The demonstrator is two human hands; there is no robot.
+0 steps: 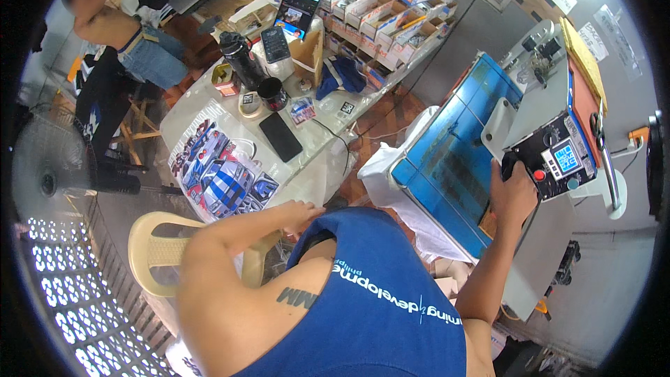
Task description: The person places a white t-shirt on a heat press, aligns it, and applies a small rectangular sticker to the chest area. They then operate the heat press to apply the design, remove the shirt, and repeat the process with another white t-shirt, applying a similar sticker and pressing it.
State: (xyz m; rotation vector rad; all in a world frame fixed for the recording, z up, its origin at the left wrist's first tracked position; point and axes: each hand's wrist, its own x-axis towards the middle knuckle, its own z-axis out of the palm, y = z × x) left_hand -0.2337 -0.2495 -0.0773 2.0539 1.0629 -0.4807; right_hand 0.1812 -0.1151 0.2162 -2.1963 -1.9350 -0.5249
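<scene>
At the right stands a heat press with a blue flat platen (447, 157) and a black control box (555, 157) with a lit display. My right hand (513, 190) is closed round a black handle (515, 163) beside the control box. My left hand (301, 215) hangs near my waist by the table's near edge, fingers loosely extended, holding nothing that I can see. Left of it, a printed sheet with blue and red vehicle designs (227, 178) lies on the table (321, 181). A black phone (280, 137) rests beyond the sheet.
A dark tumbler (241, 59), a black mug (272, 93) and a propped tablet (301, 1) stand on the table. Cardboard bins (391, 10) fill shelves behind. A beige plastic chair (159, 251) and a fan (52, 178) are at left. Another person (115, 31) stands far left.
</scene>
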